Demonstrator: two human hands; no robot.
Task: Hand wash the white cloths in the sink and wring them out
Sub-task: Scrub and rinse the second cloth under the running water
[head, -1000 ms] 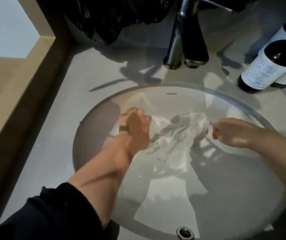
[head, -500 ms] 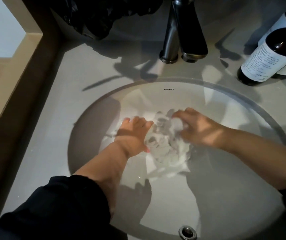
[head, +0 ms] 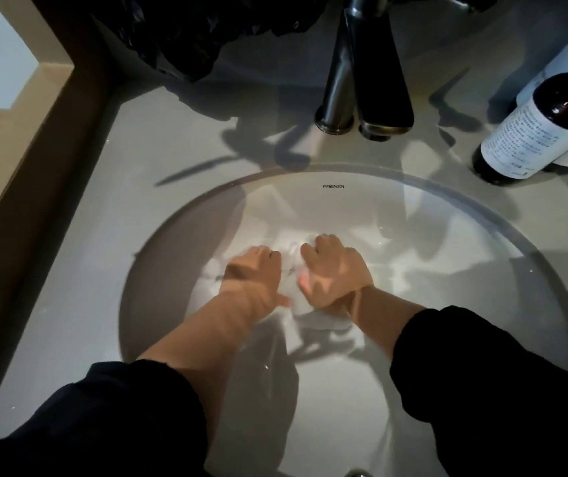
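In the round white ceramic sink (head: 413,215), the bunched wet white cloth (head: 320,323) lay just 12 o'clock of centre, so the scrubbing step seemed in hand. The left hand (head: 255,275) at its 9 o'clock and the right hand (head: 336,270) at its 3 o'clock each had a closed grip on it. Wringing next would call for lifting and counter-twisting.

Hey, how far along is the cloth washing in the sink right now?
Done: the sink holds water and the white cloth is soaked. In hand: the left hand and right hand grip the bunched cloth in the water, apparently scrubbing it. Left: wringing, since the cloth is not yet lifted out. Only one cloth shows; I cannot tell whether others wait.
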